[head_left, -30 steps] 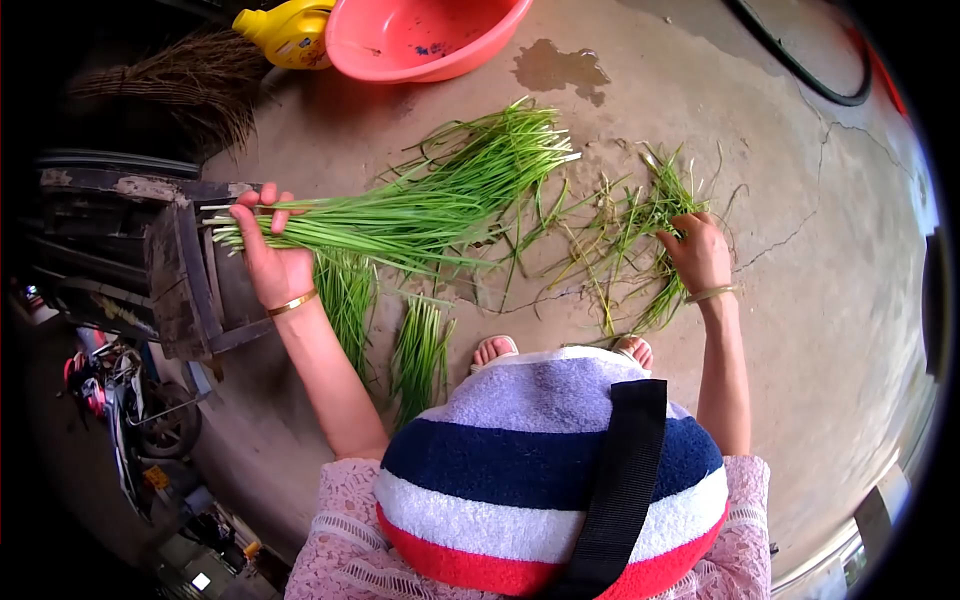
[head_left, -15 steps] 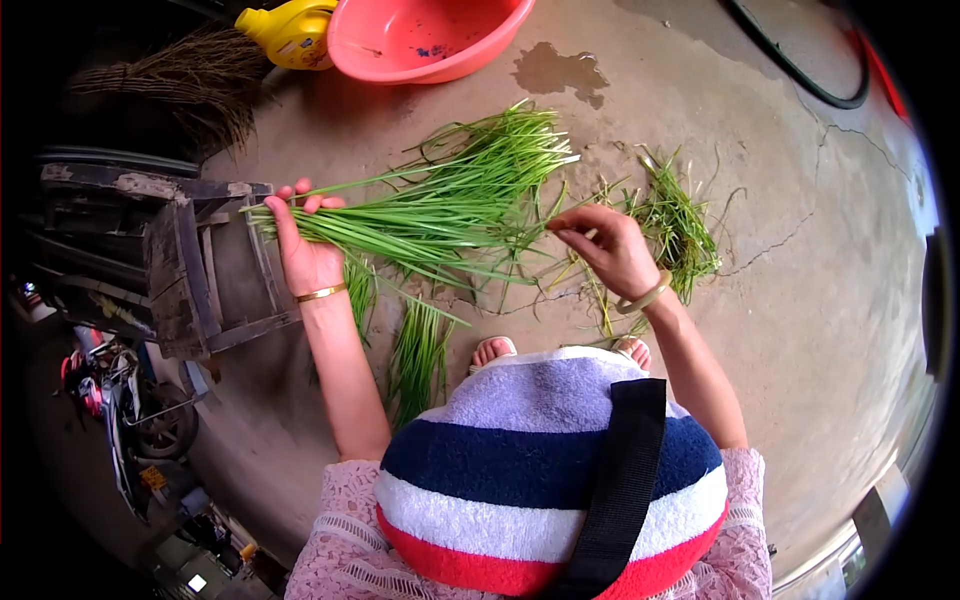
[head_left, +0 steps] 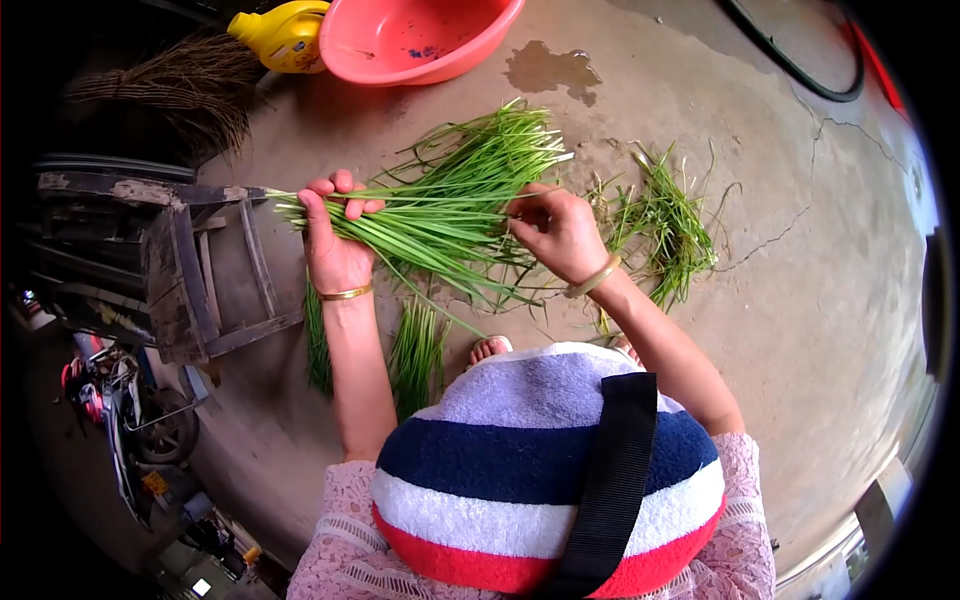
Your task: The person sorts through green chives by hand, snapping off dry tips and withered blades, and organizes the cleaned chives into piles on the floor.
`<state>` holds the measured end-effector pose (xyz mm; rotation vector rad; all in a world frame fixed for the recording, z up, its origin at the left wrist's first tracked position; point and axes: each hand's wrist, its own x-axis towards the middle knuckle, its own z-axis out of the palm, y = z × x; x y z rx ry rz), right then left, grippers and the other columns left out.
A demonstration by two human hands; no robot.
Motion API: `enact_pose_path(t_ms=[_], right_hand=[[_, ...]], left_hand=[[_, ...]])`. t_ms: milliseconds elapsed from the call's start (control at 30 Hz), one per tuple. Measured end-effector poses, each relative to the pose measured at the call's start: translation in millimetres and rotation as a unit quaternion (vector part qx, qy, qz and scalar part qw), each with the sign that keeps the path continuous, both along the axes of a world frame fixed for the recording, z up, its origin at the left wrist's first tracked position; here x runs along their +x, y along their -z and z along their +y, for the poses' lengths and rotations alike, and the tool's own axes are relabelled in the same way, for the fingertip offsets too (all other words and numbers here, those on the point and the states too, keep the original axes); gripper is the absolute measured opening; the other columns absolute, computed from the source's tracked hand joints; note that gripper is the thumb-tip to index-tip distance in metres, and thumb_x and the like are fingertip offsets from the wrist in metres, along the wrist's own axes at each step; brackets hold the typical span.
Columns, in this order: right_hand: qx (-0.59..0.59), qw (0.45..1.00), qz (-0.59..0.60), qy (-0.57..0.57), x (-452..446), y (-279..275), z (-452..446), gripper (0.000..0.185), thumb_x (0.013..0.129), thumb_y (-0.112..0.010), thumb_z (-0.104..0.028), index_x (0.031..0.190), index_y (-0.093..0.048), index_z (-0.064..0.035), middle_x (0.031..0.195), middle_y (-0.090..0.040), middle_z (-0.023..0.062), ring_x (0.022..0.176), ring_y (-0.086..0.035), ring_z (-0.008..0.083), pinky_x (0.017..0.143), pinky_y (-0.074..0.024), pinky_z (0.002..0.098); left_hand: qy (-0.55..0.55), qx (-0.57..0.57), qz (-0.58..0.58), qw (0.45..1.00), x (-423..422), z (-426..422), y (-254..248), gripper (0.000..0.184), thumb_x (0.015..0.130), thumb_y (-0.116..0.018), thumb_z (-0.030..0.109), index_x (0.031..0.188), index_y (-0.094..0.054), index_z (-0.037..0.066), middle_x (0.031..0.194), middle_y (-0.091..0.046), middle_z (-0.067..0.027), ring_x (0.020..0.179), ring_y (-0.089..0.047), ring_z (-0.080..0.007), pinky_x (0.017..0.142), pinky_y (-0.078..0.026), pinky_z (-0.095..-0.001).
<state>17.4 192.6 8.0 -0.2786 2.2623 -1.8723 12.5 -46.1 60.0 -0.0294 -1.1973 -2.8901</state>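
Observation:
My left hand is closed around the pale stem ends of a bunch of long green chives, whose leaves fan out to the right. At the leaf tips, the fingers of my right hand are pinched together on some chive leaves; the exact strands are partly hidden. Beyond the bunch, a larger heap of chives lies on the concrete floor. A small bundle of chives rests below my left hand. To the right of my right hand is a loose, tangled pile of leaf trimmings.
A pink basin and a yellow jug stand at the far side. On the left are a worn wooden stool, a twig broom and a motorbike. A black hose curves at the upper right.
My left hand has shifted slightly right with the chives. My right hand has moved left, from beyond the tips in among the leaf ends.

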Motion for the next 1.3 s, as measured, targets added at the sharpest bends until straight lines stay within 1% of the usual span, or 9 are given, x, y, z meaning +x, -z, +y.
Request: enact_pose_path(t_ms=[167, 333, 400, 433, 533, 667, 767, 1000, 1300], right_hand=[[0.055, 0.997, 0.033, 0.052, 2, -8, 10, 0.006, 0.063, -0.058, -0.007, 0.067, -0.056, -0.0028, 0.065, -0.053, 0.0076, 0.055, -0.050, 0.0191, 0.053, -0.0417, 0.0296], [0.083, 0.994, 0.064, 0.042, 5, -6, 26, 0.005, 0.063, -0.057, -0.007, 0.067, -0.056, -0.0039, 0.068, -0.055, 0.0072, 0.056, -0.054, 0.0222, 0.053, -0.0435, 0.0308], [0.178, 0.975, 0.131, 0.031, 6, 12, 38, 0.004, 0.064, -0.057, -0.006, 0.065, -0.054, -0.0031, 0.065, -0.054, 0.0077, 0.055, -0.054, 0.0212, 0.051, -0.0428, 0.0311], [0.215, 0.965, 0.142, 0.048, 9, 17, 46, 0.005, 0.064, -0.056, -0.008, 0.063, -0.053, -0.0044, 0.064, -0.053, 0.0102, 0.060, -0.056, 0.0269, 0.055, -0.0449, 0.0348], [0.345, 0.936, 0.064, 0.025, 13, 32, 72, 0.006, 0.063, -0.055, -0.010, 0.067, -0.051, -0.0060, 0.066, -0.055, 0.0113, 0.062, -0.056, 0.0297, 0.054, -0.0457, 0.0388], [0.377, 0.926, 0.014, 0.022, 18, 44, 90, 0.006, 0.065, -0.054, -0.010, 0.069, -0.051, -0.0060, 0.066, -0.055, 0.0117, 0.063, -0.056, 0.0296, 0.056, -0.0449, 0.0392], [0.194, 0.980, 0.006, 0.052, 15, 32, 81, 0.008, 0.067, -0.058, -0.008, 0.075, -0.059, -0.0047, 0.071, -0.058, 0.0101, 0.060, -0.057, 0.0237, 0.054, -0.0451, 0.0331], [-0.007, 0.999, 0.038, 0.009, 3, -7, 18, 0.015, 0.072, -0.066, -0.008, 0.086, -0.062, -0.0054, 0.076, -0.057, 0.0027, 0.054, -0.044, 0.0083, 0.051, -0.0388, 0.0223], [0.002, 0.996, -0.020, -0.090, -5, -4, 7, 0.009, 0.072, -0.063, -0.009, 0.079, -0.061, -0.0036, 0.066, -0.058, 0.0028, 0.055, -0.049, 0.0080, 0.052, -0.0408, 0.0226]], left_hand=[[-0.003, -0.086, 0.006, 0.996, 3, 6, -4, 0.024, 0.088, -0.047, 0.033, 0.091, -0.054, 0.010, 0.090, -0.048, -0.0042, 0.069, -0.043, -0.0116, 0.069, -0.039, -0.0296], [-0.040, -0.120, -0.007, 0.992, 2, 8, -3, 0.026, 0.088, -0.046, 0.033, 0.092, -0.054, 0.009, 0.092, -0.049, -0.0059, 0.071, -0.045, -0.0130, 0.068, -0.039, -0.0302], [-0.053, -0.100, -0.008, 0.994, 1, 2, -3, 0.026, 0.088, -0.046, 0.034, 0.093, -0.053, 0.009, 0.093, -0.049, -0.0059, 0.071, -0.045, -0.0129, 0.068, -0.040, -0.0302], [-0.066, -0.079, -0.009, 0.995, 1, -2, -4, 0.027, 0.088, -0.046, 0.034, 0.093, -0.053, 0.009, 0.094, -0.049, -0.0060, 0.072, -0.045, -0.0129, 0.068, -0.040, -0.0301], [-0.095, -0.055, 0.001, 0.994, 0, -18, -6, 0.027, 0.086, -0.049, 0.035, 0.093, -0.053, 0.010, 0.094, -0.049, -0.0053, 0.073, -0.046, -0.0124, 0.067, -0.040, -0.0286], [-0.096, -0.027, 0.007, 0.995, 1, -28, -12, 0.026, 0.085, -0.051, 0.035, 0.093, -0.054, 0.011, 0.093, -0.049, -0.0047, 0.073, -0.046, -0.0122, 0.066, -0.040, -0.0276], [-0.083, 0.003, 0.013, 0.996, 1, -25, -15, 0.022, 0.084, -0.053, 0.031, 0.091, -0.053, 0.010, 0.090, -0.045, -0.0034, 0.073, -0.043, -0.0119, 0.066, -0.039, -0.0262], [-0.060, -0.014, 0.016, 0.998, 0, -7, -10, 0.024, 0.086, -0.049, 0.035, 0.092, -0.053, 0.012, 0.091, -0.046, -0.0038, 0.073, -0.043, -0.0117, 0.066, -0.039, -0.0266], [0.003, -0.068, 0.035, 0.997, 2, 6, -5, 0.026, 0.088, -0.044, 0.037, 0.089, -0.050, 0.012, 0.090, -0.046, -0.0041, 0.072, -0.042, -0.0121, 0.066, -0.038, -0.0272]])
